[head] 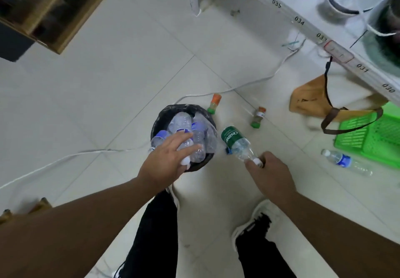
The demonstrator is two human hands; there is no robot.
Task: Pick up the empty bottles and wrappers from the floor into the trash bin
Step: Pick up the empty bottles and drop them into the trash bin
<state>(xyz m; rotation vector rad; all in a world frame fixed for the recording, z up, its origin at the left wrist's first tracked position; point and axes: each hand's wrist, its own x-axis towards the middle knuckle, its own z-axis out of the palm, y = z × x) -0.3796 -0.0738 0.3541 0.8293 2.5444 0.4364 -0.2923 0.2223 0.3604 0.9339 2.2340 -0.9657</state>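
A small round trash bin [161, 113] with a black liner stands on the floor, packed with several clear bottles. My left hand [166, 158] rests over its near side, fingers wrapped on a clear bottle [192, 150] with a white cap that lies on top of the pile. My right hand [270, 173] grips the cap end of a green-labelled bottle [234, 141], held tilted just right of the bin. Another clear bottle with a blue label [344, 160] lies on the floor at right. Two small orange-capped bottles [213, 103] [258, 116] lie beyond the bin.
A green plastic basket [372, 134] and a tan bag [311, 100] sit at right under a white shelf edge [303, 22]. A white cable [249, 85] runs across the tiles. A wooden shelf unit [49, 7] is at upper left. My feet [255, 219] stand below the bin.
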